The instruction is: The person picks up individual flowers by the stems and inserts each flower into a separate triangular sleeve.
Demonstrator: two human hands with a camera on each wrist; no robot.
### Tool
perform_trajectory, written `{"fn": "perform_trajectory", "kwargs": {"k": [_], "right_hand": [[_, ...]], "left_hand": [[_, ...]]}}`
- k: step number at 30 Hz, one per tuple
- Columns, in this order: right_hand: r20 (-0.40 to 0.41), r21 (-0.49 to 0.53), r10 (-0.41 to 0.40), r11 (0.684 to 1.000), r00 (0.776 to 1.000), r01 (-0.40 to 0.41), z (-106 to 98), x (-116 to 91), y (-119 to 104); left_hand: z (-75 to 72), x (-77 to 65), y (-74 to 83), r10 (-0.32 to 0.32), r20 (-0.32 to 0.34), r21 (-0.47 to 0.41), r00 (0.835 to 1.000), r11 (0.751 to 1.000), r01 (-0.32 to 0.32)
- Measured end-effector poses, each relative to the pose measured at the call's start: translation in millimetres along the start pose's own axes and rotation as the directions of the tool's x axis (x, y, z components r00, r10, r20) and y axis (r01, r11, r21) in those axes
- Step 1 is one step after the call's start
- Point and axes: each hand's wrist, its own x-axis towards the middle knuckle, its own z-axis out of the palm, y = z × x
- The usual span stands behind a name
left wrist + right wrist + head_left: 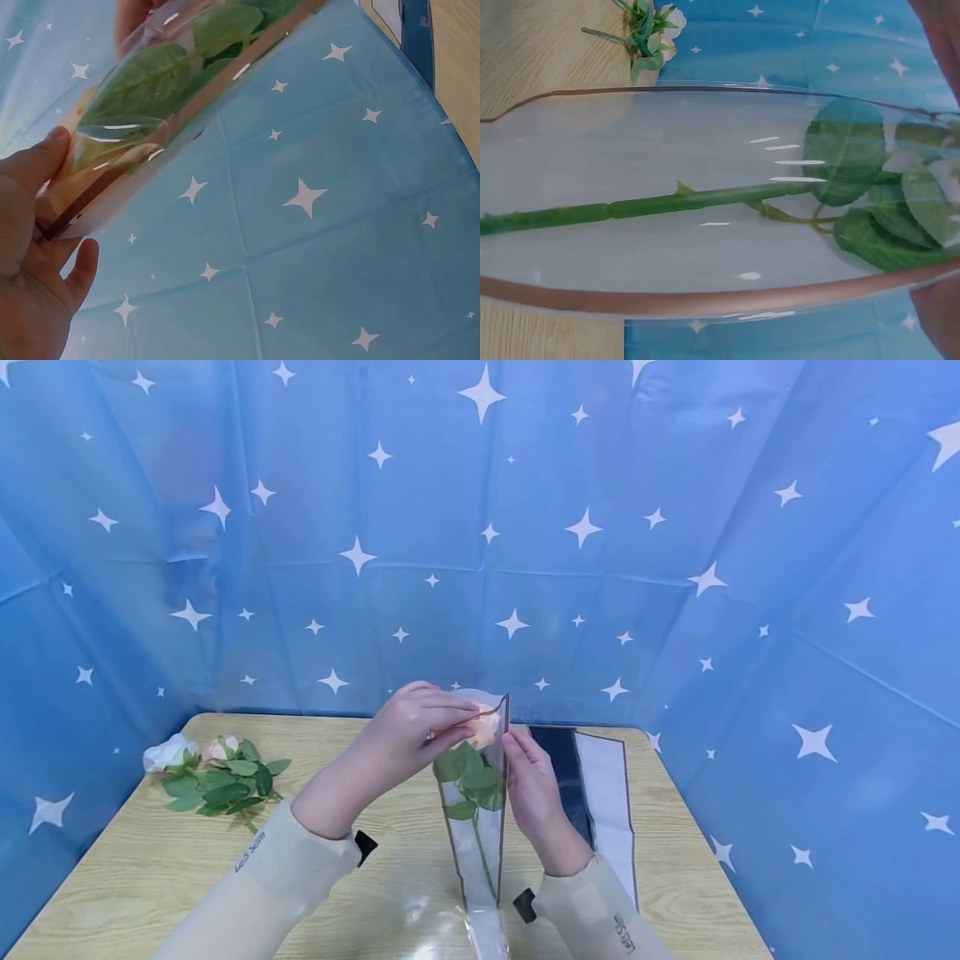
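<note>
A peach artificial rose with green leaves [474, 777] and a long green stem [652, 206] stands inside a clear, brown-edged flower sleeve [455, 852]. My left hand [408, 727] pinches the sleeve's upper rim beside the bloom, its thumb on the near side in the left wrist view. Lower on the opposite edge, my right hand [536, 781] pinches the brown border between thumb and fingers. The sleeve hangs upright above the table, its narrow end toward me. Fingers and the film's shine partly hide the bloom.
At the table's left lie a white rose [171, 752] and a pale pink rose [222, 747] with leafy stems. More flat sleeves [606, 802], dark and white with brown edging, lie right of my right hand. A blue star-printed curtain [480, 527] surrounds the wooden table [360, 893].
</note>
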Motion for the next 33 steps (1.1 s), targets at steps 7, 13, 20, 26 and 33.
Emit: {"fn": "perform_trajectory", "kwargs": {"k": [7, 13, 20, 26, 33], "right_hand": [[-0.015, 0.021, -0.021, 1.000, 1.000, 0.021, 2.1, -0.7, 4.3], [-0.046, 0.009, -0.019, 1.000, 0.999, 0.020, 4.3, -1.1, 4.9], [-0.066, 0.040, -0.036, 0.998, 0.997, 0.039, 7.1, -1.9, 3.2], [-0.068, 0.072, -0.057, 0.996, 0.996, 0.062, 8.3, -1.3, 3.3], [-0.138, 0.119, -0.037, 0.991, 0.990, 0.054, 8.1, -1.7, -0.4]], "left_hand": [[0.4, -1.7, -0.9, -0.006, 0.039, -0.010, 0.999, 1.000, 0.007], [-1.5, -1.3, -1.1, -0.034, 0.036, 0.011, 0.999, 0.999, 0.034], [-1.9, -2.8, 0.1, -0.100, -0.018, -0.015, 0.995, 0.995, 0.100], [-0.9, -4.1, 0.8, -0.147, -0.075, -0.076, 0.986, 0.987, 0.141], [1.2, -11.0, 0.2, -0.350, -0.197, -0.248, 0.916, 0.922, 0.299]]}}
